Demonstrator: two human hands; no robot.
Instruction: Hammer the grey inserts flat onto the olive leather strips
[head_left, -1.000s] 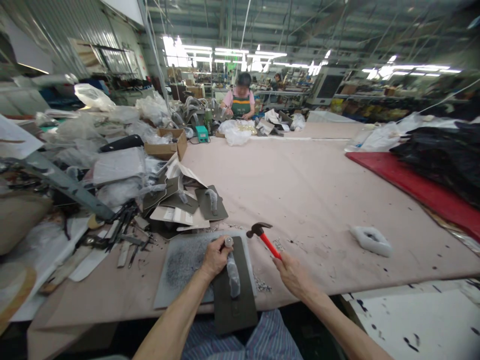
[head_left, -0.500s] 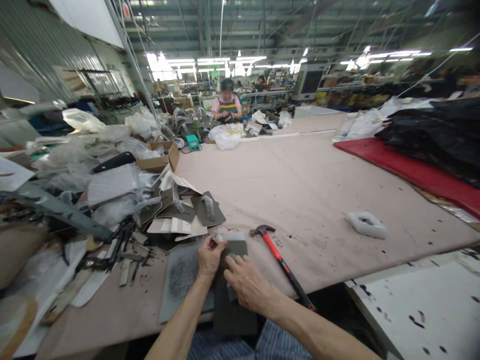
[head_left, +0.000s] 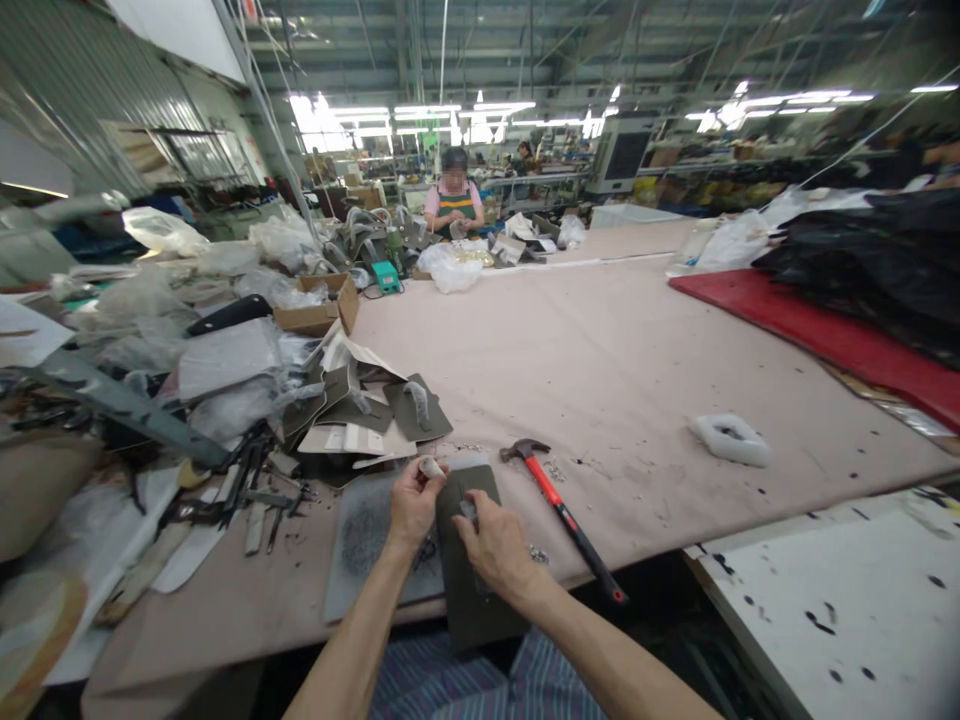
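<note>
My left hand point(head_left: 412, 505) is closed around a small whitish cylinder-shaped piece point(head_left: 430, 467), its round end showing above the fingers. Beside it, a dark grey-green panel point(head_left: 487, 610) lies at the table's edge and sticks out over my lap. My right hand point(head_left: 499, 545) grips a plastic-wrapped handle point(head_left: 469, 510) on this panel, mostly hidden under the fingers. Partly beneath the panel and left wrist is a grey, scuffed slab point(head_left: 360, 560). To the right rests a claw hammer point(head_left: 555, 495) with a red and black handle.
Several panels with wrapped handles point(head_left: 420, 405) are heaped beyond my left hand. Hand tools point(head_left: 251, 480) lie further left. A white foam-like block point(head_left: 727, 440) and small metal bits point(head_left: 553, 470) are on the cloth-covered table point(head_left: 585, 340). A co-worker point(head_left: 454, 200) sits across.
The panel has shifted and turned slightly, uncovering more of the slab. My left hand has moved a little left, and the whitish piece shows more clearly. The co-worker's hands have risen.
</note>
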